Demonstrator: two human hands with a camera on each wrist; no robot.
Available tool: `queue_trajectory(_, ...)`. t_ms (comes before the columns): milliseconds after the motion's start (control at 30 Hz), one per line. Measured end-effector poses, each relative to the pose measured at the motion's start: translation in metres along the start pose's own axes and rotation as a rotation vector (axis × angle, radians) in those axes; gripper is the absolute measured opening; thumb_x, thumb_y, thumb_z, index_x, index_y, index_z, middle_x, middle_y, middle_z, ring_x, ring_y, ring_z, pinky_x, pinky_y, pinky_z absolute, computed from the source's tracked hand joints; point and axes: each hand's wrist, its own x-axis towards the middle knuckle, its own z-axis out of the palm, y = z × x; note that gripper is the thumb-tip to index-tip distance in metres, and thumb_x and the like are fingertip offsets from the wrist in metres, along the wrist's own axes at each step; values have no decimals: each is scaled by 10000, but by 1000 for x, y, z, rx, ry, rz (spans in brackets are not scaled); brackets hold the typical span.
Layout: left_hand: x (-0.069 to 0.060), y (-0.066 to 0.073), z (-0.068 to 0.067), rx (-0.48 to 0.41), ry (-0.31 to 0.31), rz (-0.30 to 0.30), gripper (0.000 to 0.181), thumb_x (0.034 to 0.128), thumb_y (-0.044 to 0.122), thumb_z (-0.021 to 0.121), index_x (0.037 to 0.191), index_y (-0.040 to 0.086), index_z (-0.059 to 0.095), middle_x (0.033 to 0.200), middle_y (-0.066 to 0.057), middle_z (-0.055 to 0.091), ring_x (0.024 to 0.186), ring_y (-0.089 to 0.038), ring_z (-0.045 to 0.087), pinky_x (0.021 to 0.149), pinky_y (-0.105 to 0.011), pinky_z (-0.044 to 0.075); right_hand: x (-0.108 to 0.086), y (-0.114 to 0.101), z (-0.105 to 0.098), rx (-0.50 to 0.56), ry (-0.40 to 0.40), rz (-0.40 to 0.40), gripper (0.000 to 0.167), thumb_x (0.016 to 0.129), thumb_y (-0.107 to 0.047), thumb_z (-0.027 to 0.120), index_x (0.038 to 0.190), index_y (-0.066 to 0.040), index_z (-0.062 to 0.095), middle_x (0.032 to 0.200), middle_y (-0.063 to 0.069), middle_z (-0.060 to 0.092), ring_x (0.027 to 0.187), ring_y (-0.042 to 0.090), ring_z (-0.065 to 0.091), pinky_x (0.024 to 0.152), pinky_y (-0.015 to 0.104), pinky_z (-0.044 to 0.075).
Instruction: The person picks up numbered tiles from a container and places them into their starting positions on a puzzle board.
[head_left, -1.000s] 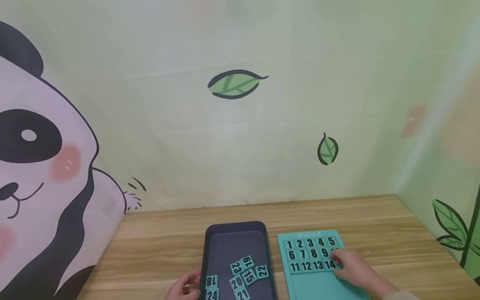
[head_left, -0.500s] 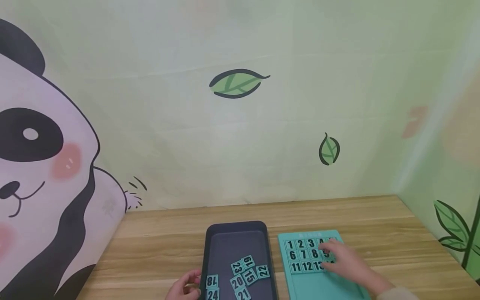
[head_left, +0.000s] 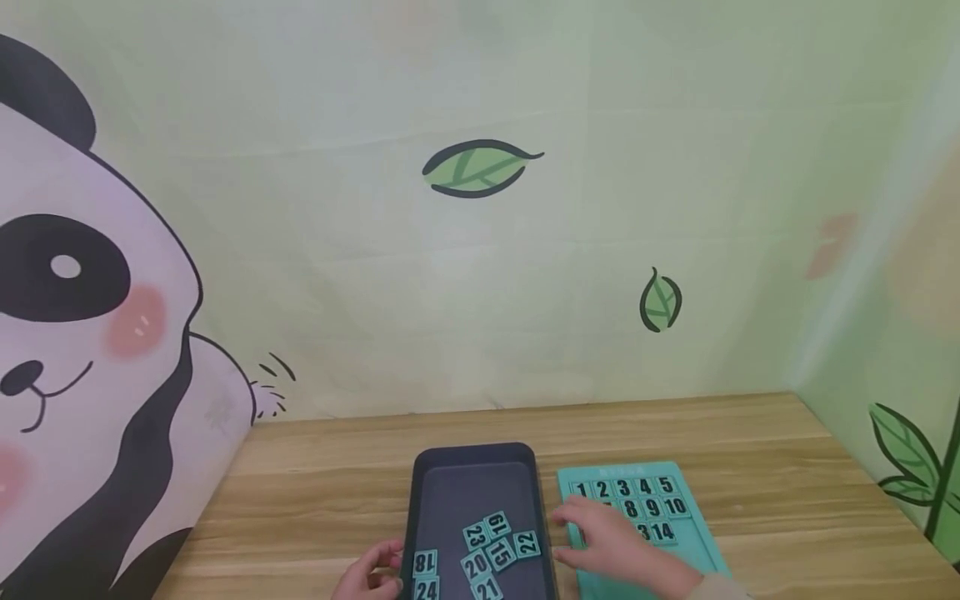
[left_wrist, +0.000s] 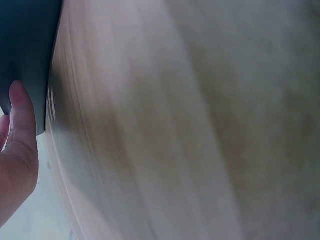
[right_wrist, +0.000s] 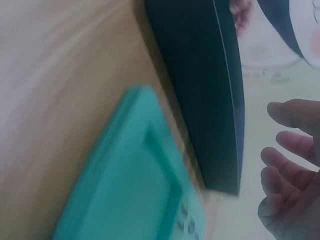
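The right hand (head_left: 611, 537) has moved leftward across the turquoise board (head_left: 693, 546) since the earlier head views, from its right-hand columns to its left edge, uncovering 5, 9, 10 and 14; the left hand (head_left: 367, 575) stays where it was. From my remote station I count two hands, one tray and one board. The dark tray (head_left: 465, 487) lies on the wood-grained table (head_left: 322, 483), just beside the board, and holds eight loose tiles (head_left: 500, 553) in view: 15, 19, 20, 21, 22 and 23 grouped right of its middle, 18 and 24 along its left wall. Tiles 21 and 24 are cut by the lower frame edge. On the board I read placed tiles (head_left: 652, 507) in three rows: 1 to 5; then 8, 9 and 10; then 14 and part of 13. The right hand hides, wholly or partly, the left of the lower two rows. In the right wrist view I see its thumb standing apart from four loosely bent fingers (right_wrist: 287, 167). In the left wrist view one finger (left_wrist: 22, 112) lies straight against the tray's outer wall; whether the others press together I cannot tell. The backdrop shows one panda (head_left: 97, 333).
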Motion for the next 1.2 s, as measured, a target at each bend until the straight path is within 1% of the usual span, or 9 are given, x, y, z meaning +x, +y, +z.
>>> queue_trajectory(133,0,-1,-1,-6,-1,-10,564,761,86,482,1283,-71,337,1091,-150,469,847,-152,525,697,-312,452,13,-12,16,-24,-25,-39,322,741,-223,656,1027,-81,615,910,20,620,783,105,552,647,201,439)
queue_trajectory(200,1,-1,-1,-9,1,-20,564,759,87,483,1284,-64,341,1094,-147,471,852,-151,526,700,-315,453,19,-14,23,-35,-48,-38,318,742,-233,655,1027,-97,619,894,-9,625,803,87,549,667,202,436)
queue_trajectory(367,2,-1,-1,-20,-3,-39,568,755,86,482,1288,-51,344,1103,-140,467,856,-148,528,707,-319,456,32,-15,39,-135,-56,-31,297,735,-282,652,1001,-149,640,760,-108,592,686,7,444,575,153,354)
queue_trajectory(533,2,-2,0,-26,2,-26,566,749,77,481,1282,-57,347,1090,-139,469,843,-149,529,697,-314,454,39,-15,51,-261,-15,-82,268,728,-298,644,960,-164,657,661,-132,540,593,15,330,521,141,252)
queue_trajectory(600,2,-2,0,-22,7,-16,566,744,74,480,1278,-62,350,1082,-138,473,839,-149,531,693,-311,453,41,-15,54,-302,-13,-83,263,725,-314,639,950,-178,657,679,-130,561,592,24,321,532,159,236)
queue_trajectory(800,1,-2,1,-18,10,-11,572,741,88,487,1276,-63,352,1074,-132,473,828,-153,523,683,-301,444,44,-18,60,-396,-16,-12,286,714,-381,625,950,-221,650,792,-113,607,651,49,341,620,249,224)
queue_trajectory(867,2,-2,1,-16,9,-17,572,744,94,488,1278,-60,353,1075,-127,473,827,-152,519,682,-298,441,46,-18,63,-424,-8,-19,294,708,-393,629,948,-224,651,816,-105,614,664,55,350,645,275,227)
queue_trajectory(1000,2,-2,0,-15,5,-32,568,754,99,489,1285,-51,350,1089,-127,473,832,-152,515,684,-295,438,48,-18,69,-446,-25,-30,291,709,-413,626,936,-233,645,844,-105,617,684,59,356,693,318,244)
queue_trajectory(1200,2,-3,0,-20,6,-42,559,768,101,489,1292,-38,351,1103,-136,468,834,-152,510,681,-295,436,52,-20,73,-446,-63,-14,306,719,-473,597,909,-237,636,841,-102,607,701,66,361,739,357,267)
